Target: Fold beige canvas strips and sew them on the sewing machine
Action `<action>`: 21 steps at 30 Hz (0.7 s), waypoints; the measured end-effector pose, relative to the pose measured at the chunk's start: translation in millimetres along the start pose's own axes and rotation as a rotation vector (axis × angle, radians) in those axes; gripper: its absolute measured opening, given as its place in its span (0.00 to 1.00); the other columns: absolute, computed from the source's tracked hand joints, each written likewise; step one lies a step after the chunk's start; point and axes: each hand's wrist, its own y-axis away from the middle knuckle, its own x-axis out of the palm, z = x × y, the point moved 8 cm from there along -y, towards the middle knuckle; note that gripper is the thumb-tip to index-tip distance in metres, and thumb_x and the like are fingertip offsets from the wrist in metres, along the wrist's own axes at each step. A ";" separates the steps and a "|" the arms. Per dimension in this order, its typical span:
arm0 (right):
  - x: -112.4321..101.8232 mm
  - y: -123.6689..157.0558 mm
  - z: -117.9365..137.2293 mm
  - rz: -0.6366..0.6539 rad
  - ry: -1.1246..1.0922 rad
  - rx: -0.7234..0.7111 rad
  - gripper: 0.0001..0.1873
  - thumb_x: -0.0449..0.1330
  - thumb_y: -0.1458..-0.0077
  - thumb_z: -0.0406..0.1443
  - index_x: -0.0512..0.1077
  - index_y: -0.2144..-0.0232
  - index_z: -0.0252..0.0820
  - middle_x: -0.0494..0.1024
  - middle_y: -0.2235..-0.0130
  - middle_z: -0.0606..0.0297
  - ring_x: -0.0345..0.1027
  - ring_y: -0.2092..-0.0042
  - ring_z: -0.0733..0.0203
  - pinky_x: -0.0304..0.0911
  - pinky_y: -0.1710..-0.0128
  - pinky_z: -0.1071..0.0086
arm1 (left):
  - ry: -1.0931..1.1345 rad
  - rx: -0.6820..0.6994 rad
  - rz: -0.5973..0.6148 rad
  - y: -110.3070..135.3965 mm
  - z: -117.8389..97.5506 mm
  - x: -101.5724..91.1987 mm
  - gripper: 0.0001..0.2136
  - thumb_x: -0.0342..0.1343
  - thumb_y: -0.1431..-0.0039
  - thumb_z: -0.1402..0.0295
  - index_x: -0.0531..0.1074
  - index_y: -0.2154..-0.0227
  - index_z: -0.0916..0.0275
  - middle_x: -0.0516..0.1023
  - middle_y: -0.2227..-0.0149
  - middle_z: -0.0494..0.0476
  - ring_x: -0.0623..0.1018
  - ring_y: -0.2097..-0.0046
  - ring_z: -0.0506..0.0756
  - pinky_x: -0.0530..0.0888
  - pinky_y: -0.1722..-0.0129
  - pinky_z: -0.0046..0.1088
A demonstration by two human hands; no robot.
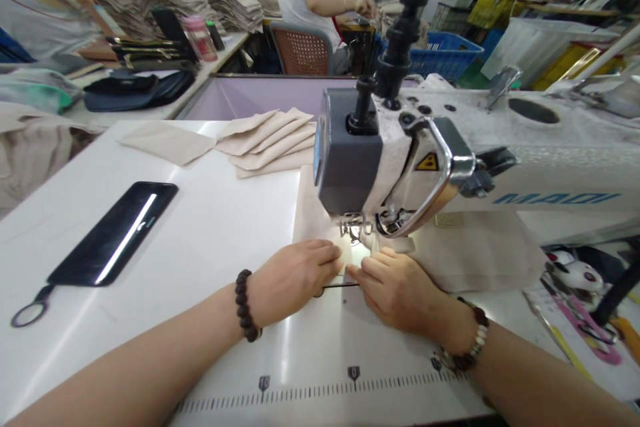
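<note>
The left hand rests its fingers on beige cloth; the right hand curls alongside, either's grip unclear. The cloth runs under the sewing machine. Alignment seems in hand, calling for even feeding.

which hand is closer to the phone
Left. The left hand lies right of the smartphone, apart from it; the right hand is farther right, past the left hand.
</note>
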 end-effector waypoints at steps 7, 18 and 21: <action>8.6 -1.6 -5.6 0.044 0.089 0.071 0.12 0.48 0.44 0.27 0.70 0.62 0.34 0.67 0.74 0.64 0.56 0.73 0.63 0.47 0.72 0.65 | -0.013 -0.031 -0.031 -3.0 12.6 2.6 0.09 0.42 0.37 0.74 0.68 0.62 0.68 0.70 0.58 0.58 0.70 0.53 0.53 0.68 0.49 0.31; 14.1 -6.0 -12.7 0.086 0.212 0.194 0.15 0.53 0.49 0.26 0.68 0.58 0.33 0.69 0.72 0.62 0.59 0.70 0.61 0.50 0.71 0.67 | -0.027 -0.163 -0.062 -15.1 31.0 -6.2 0.06 0.46 0.39 0.75 0.68 0.65 0.67 0.70 0.61 0.58 0.71 0.57 0.54 0.70 0.56 0.31; 11.5 -6.7 -12.0 0.073 0.205 0.195 0.15 0.55 0.51 0.26 0.69 0.58 0.33 0.69 0.72 0.62 0.59 0.70 0.61 0.50 0.71 0.67 | -0.043 -0.173 -0.070 -14.8 33.5 -5.9 0.05 0.47 0.39 0.75 0.68 0.66 0.67 0.70 0.60 0.59 0.70 0.56 0.55 0.70 0.56 0.31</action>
